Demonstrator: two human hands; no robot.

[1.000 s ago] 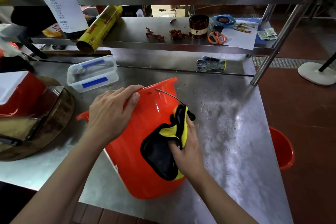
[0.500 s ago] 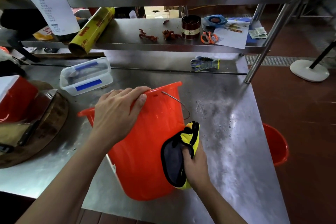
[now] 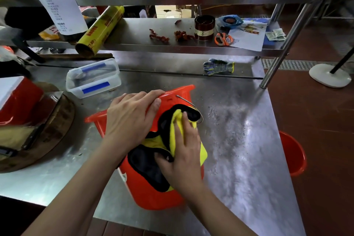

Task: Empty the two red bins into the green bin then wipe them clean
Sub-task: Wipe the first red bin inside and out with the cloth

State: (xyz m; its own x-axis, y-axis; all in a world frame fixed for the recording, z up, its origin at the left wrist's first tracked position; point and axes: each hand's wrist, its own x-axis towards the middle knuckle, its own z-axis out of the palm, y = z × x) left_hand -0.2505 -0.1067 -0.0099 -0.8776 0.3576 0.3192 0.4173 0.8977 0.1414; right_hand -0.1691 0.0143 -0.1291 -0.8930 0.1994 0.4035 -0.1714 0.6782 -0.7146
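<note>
**On the bench: cloth swept back up the bin's side**

Against the upturned red bin [image 3: 153, 191], the right hand [image 3: 183, 157] grip presses a yellow-and-black cloth [image 3: 153, 159], now higher than a moment ago. The left hand [image 3: 130, 120] grip curls over the rim. Wiping continues; a second red bin [image 3: 291, 153] waits on the floor.

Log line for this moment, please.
step: wiping bin | left hand: grips red bin rim | right hand: presses cloth on bin side
</note>
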